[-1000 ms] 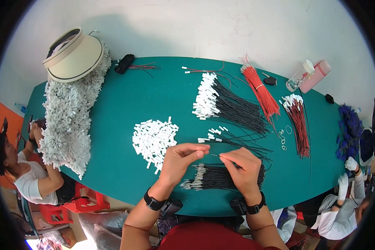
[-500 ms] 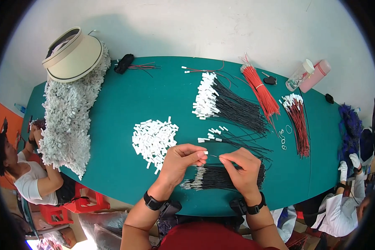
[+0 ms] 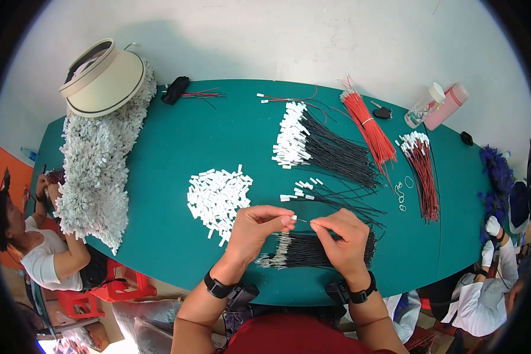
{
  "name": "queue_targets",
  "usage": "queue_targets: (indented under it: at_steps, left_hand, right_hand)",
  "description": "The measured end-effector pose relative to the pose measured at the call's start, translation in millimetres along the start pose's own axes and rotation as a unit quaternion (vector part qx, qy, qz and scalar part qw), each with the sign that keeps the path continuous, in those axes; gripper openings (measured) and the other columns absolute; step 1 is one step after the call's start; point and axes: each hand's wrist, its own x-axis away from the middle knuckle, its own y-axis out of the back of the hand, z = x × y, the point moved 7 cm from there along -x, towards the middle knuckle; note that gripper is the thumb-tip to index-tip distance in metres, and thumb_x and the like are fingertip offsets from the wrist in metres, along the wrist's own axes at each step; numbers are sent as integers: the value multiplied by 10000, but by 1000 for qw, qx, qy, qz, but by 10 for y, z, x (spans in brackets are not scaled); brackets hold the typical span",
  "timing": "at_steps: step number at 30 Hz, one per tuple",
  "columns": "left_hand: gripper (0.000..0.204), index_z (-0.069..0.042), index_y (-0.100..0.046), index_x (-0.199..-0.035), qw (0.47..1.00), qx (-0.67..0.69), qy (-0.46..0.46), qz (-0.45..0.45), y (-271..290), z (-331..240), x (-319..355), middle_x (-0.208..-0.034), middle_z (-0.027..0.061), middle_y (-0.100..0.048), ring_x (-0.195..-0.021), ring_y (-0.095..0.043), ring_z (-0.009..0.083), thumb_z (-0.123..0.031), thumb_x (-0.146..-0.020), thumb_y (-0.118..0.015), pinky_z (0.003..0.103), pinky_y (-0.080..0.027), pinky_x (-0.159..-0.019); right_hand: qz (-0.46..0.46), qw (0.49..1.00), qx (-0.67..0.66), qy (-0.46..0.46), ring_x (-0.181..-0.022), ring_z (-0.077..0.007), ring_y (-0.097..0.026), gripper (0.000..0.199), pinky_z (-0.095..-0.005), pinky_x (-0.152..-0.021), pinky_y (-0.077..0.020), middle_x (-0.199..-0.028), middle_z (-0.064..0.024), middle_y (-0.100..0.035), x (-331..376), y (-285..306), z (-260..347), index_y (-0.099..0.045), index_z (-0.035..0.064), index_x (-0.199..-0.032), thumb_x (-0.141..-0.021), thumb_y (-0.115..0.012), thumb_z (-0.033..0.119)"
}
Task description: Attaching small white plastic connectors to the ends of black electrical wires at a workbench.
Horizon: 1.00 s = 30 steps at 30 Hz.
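Note:
My left hand [image 3: 255, 229] pinches a small white connector housing [image 3: 294, 218] between thumb and forefinger. Facing it, my right hand [image 3: 343, 235] is closed on a thin wire, whose bare-looking metal end [image 3: 302, 220] points at the housing. Whether that tip touches the housing is too small to tell. Beneath the hands lies a bundle of black wires [image 3: 310, 251] with metal terminals at its left end. A loose heap of white connector housings [image 3: 218, 197] sits left of my left hand. Just beyond my fingers, several black wires with white housings [image 3: 301, 192] are spread out.
On the green table [image 3: 177, 147], a large pile of finished-looking black wires [image 3: 336, 150] lies farther back. Red wire bundles [image 3: 369, 127] are right of it, with keys [image 3: 382, 111] and bottles [image 3: 425, 106]. White pieces are massed under a visor hat [image 3: 106, 82]. Co-workers sit at both sides.
My left hand has shifted slightly right, bringing the white housing a little closer to the wire end. At the far right, a co-worker's gloved hands have moved.

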Motion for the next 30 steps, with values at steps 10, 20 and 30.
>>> queue_targets:
  at_steps: [10, 20, 30]
  left_hand:
    - [126, 48, -753, -1019, 998, -50, -32, -8, -9, -41, 12, -945, 138, -752, -856, -742, 192, 25, -895, -751, 287, -614, -789]
    - [119, 50, -758, -998, 997, -67, -39, 4, -34, -56, 22, -926, 129, -752, -847, -736, 180, 44, -879, -756, 279, -611, -785]
    - [105, 56, -758, -983, 995, -93, -36, 5, -81, -27, 26, -922, 137, -753, -827, -736, 181, 63, -878, -745, 282, -615, -773]
  right_hand:
    - [13, 1000, 3, -7, -659, -208, -616, 101, -315, -628, -464, -757, -63, -725, 5, -7, -13, -773, 47, -873, -785, -776, -3]
    - [26, 1000, 8, -11, -653, -216, -613, 83, -321, -636, -464, -759, -66, -723, 3, -14, -27, -773, 50, -873, -795, -774, 21]
    - [18, 1000, 12, 12, -638, -215, -593, 75, -351, -603, -402, -730, -37, -677, 15, -52, 2, -752, 70, -876, -810, -776, 43]
